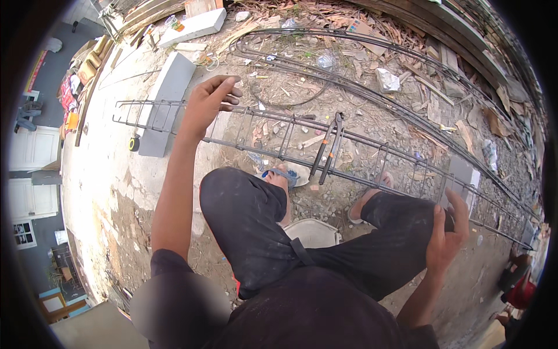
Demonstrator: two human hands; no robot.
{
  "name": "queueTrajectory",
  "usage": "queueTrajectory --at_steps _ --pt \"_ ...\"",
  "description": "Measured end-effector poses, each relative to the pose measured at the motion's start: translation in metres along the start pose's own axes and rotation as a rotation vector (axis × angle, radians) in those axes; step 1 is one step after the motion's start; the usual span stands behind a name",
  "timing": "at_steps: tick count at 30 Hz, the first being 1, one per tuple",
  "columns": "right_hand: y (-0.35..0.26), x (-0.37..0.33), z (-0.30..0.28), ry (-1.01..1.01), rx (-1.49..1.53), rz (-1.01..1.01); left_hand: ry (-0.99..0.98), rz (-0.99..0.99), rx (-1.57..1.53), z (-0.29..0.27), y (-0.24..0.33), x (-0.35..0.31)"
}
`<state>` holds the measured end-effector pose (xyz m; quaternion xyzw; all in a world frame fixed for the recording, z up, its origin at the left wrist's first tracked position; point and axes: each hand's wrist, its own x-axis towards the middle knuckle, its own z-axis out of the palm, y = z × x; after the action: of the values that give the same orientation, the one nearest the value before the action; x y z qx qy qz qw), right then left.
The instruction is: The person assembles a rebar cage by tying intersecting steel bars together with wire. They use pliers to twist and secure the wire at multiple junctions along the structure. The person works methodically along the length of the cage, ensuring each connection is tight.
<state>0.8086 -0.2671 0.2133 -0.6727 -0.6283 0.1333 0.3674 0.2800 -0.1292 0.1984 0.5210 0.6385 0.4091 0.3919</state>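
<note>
A long cage of steel rebar (281, 152) with square stirrups runs across in front of my knees. Over its left part my left hand (210, 103) is raised, fingers loosely bent and apart, with nothing visible in them. My right hand (447, 235) hovers by my right knee near the cage's right part, thumb and fingers spread and bare. Nippers with dark, orange-marked handles (329, 146) lie across the cage bars at the middle. Grey blocks, one on the left (168, 107) and one on the right (460, 174), sit under the cage.
Long bent rebar rods (372, 99) stretch behind the cage over wood scraps and rubble. A yellow-and-black tape measure (134, 143) is beside the left block. Below my legs is a pale plastic seat or container (314, 232). Part of another person (519, 291) shows at the right edge.
</note>
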Motion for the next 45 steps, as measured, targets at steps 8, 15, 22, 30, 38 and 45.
queueTrajectory --at_steps 8,15,22,30,38,45 --pt "-0.026 0.032 0.004 -0.211 -0.323 0.09 -0.577 -0.154 0.922 0.242 -0.174 0.277" --pt "-0.031 0.078 0.005 -0.375 -0.064 0.103 -0.37 -0.205 0.586 0.323 -0.208 0.263" --pt "-0.031 0.163 0.069 -0.248 0.152 -0.019 0.53 -0.027 -0.47 0.268 0.002 0.287" --pt "-0.061 0.215 0.253 -0.923 0.086 -0.07 0.063 -0.484 -0.852 0.252 -0.002 0.194" --pt "-0.055 0.174 0.263 -0.555 -0.151 -0.154 0.274 -0.399 -1.108 0.261 -0.008 0.179" --pt "-0.079 0.233 0.19 -0.354 -0.458 -0.527 0.15 -0.367 -1.135 0.272 0.005 0.19"
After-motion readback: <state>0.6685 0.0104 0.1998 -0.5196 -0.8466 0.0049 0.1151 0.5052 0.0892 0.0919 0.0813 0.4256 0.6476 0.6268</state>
